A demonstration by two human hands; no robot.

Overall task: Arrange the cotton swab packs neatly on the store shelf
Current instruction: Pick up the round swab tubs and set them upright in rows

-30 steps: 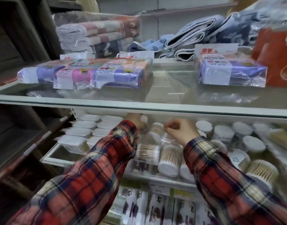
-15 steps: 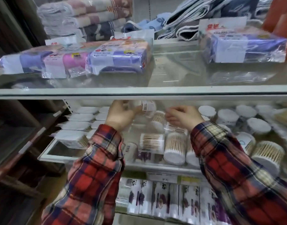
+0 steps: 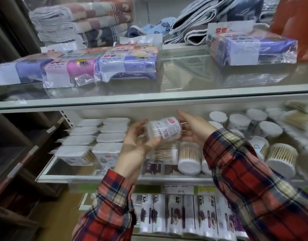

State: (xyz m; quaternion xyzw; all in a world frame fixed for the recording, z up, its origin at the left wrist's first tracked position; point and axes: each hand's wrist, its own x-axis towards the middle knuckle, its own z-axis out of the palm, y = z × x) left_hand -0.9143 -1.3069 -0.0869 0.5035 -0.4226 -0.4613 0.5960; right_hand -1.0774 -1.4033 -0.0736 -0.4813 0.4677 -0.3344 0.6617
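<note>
— Below the glass shelf [image 3: 149,101], at the front of the middle shelf [image 3: 97,179], where is the cotton swab pack [image 3: 164,126] located?

— It is held on its side in the air, above the row of upright swab tubs [image 3: 189,158]. The left hand [image 3: 135,145] is curled under one end, thumb and fingers closed round it. The right hand [image 3: 193,127] is set against the other end with fingers nearly straight; its grip is loose and supportive.

— Why is it held at both ends?

— The round body is judged likely to roll, so both ends are steadied, and the label is kept turned up for checking.

— Where is it expected to be placed?

— Probably beside the tubs, not among the flat white packs [image 3: 97,136] stacked at the left. The exact slot cannot be told.
</note>
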